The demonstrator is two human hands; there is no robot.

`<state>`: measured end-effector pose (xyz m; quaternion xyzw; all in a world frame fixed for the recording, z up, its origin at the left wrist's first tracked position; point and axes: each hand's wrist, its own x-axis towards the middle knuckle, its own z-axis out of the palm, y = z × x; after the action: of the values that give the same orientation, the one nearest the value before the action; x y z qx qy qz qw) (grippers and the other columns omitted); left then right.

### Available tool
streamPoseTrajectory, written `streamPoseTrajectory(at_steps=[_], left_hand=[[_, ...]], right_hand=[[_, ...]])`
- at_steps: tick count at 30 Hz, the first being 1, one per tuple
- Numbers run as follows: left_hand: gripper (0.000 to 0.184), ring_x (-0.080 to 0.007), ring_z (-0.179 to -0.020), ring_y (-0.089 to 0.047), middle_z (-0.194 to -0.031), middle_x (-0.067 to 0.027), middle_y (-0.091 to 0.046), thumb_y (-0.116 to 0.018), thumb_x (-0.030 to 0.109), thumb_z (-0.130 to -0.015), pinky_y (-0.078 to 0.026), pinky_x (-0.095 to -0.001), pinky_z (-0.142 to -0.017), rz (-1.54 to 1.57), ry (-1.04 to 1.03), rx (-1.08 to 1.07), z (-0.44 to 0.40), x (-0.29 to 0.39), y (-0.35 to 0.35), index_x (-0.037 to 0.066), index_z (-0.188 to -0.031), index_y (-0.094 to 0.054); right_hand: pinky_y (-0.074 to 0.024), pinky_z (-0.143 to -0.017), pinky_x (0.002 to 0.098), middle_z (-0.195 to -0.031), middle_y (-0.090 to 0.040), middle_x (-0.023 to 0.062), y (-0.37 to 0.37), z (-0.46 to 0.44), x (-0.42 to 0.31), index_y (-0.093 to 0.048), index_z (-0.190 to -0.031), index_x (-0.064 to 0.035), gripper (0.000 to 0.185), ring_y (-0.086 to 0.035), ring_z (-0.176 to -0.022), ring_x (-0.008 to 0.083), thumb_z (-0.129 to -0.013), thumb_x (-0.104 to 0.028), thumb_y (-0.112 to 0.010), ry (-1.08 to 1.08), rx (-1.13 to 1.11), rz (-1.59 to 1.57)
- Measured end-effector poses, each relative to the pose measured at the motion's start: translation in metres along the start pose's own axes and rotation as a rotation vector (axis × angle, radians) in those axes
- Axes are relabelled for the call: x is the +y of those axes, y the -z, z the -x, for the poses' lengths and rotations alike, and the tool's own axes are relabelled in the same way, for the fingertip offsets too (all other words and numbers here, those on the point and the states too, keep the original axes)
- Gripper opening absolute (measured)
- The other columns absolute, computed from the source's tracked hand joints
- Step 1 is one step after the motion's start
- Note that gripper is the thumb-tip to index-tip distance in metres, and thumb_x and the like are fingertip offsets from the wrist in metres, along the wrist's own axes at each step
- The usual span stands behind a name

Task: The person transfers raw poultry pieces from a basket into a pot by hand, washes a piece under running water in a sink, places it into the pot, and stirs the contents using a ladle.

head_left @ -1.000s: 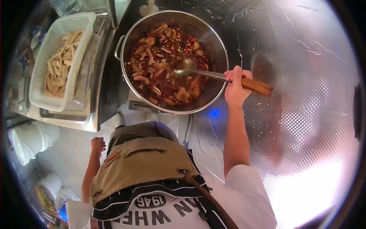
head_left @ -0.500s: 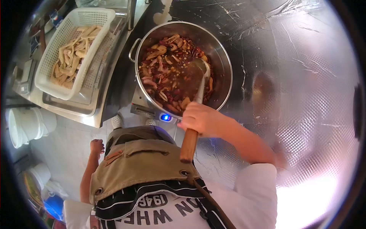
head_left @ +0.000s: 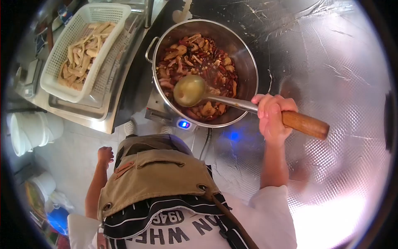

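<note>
My right hand point(head_left: 276, 114) is wrapped around a metal ladle point(head_left: 232, 101) where its shaft meets the wooden handle, which points right past the pot's rim. The ladle's round bowl is over the left part of the food, with a yellowish sheen; whether it holds liquid I cannot tell. Below it, a large steel pot point(head_left: 251, 79) holds a dark red mix point(head_left: 199, 60) of chilies, corn-like bits and pale meat pieces. My left hand point(head_left: 105, 155) hangs beside the apron point(head_left: 153, 174), fingers curled and nothing visible in them.
A white perforated basket point(head_left: 116, 35) of pale meat strips point(head_left: 83, 56) stands on the steel counter at left. The pot sits on a cooker with a lit blue display point(head_left: 183, 124). White buckets point(head_left: 31, 133) are lower left; foil-like sheeting point(head_left: 319, 99) covers the right.
My right hand has moved right and turned the ladle from upright to nearly level. The ladle's bowl has come from the pot's right side to the left, up out of the mix.
</note>
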<state>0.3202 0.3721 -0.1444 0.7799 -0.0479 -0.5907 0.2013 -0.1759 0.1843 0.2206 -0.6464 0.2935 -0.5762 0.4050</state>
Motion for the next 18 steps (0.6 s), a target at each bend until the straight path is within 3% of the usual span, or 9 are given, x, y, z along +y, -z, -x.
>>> streamPoseTrajectory(at_steps=[4,10,13,18], left_hand=[[0.006,-0.0101,-0.043,-0.044,-0.060,-0.0005,-0.049,-0.053,0.010,-0.084,-0.033,-0.0250,-0.037,-0.032,-0.012,0.042,0.011,0.010,-0.007,0.006,-0.086,-0.055],[0.003,-0.0101,-0.041,-0.041,-0.058,-0.0005,-0.046,-0.052,0.009,-0.084,-0.029,-0.0251,-0.034,0.039,0.002,-0.037,0.001,0.002,0.005,0.007,-0.081,-0.051],[0.004,-0.0100,-0.041,-0.041,-0.059,-0.0010,-0.047,-0.053,0.008,-0.084,-0.029,-0.0255,-0.034,0.151,0.011,-0.123,0.003,0.002,0.007,0.007,-0.081,-0.051],[0.006,-0.0112,-0.044,-0.045,-0.061,-0.0013,-0.049,-0.055,0.012,-0.084,-0.034,-0.0261,-0.037,0.014,-0.002,0.032,0.020,0.010,-0.006,0.006,-0.086,-0.054]], right_hand=[[-0.0504,-0.079,0.0478,-0.070,-0.053,0.0062,-0.010,0.012,0.021,-0.046,-0.085,-0.0064,0.013,-0.051,-0.061,0.0163,-0.093,-0.002,-0.055,-0.002,0.193,-0.166],[-0.0518,-0.075,0.0424,-0.070,-0.054,0.0069,-0.018,-0.013,0.038,-0.047,-0.084,-0.0053,0.013,-0.052,-0.061,0.0152,-0.092,0.003,-0.054,0.050,0.117,-0.159],[-0.0514,-0.071,0.0359,-0.065,-0.054,0.0067,-0.025,-0.035,0.062,-0.049,-0.083,-0.0040,0.013,-0.054,-0.062,0.0140,-0.092,-0.001,-0.058,-0.062,0.056,-0.184],[-0.0507,-0.070,0.0320,-0.067,-0.056,0.0063,-0.025,-0.029,0.085,-0.047,-0.079,-0.0042,0.019,-0.056,-0.064,0.0138,-0.092,-0.006,-0.060,-0.129,0.000,-0.143]])
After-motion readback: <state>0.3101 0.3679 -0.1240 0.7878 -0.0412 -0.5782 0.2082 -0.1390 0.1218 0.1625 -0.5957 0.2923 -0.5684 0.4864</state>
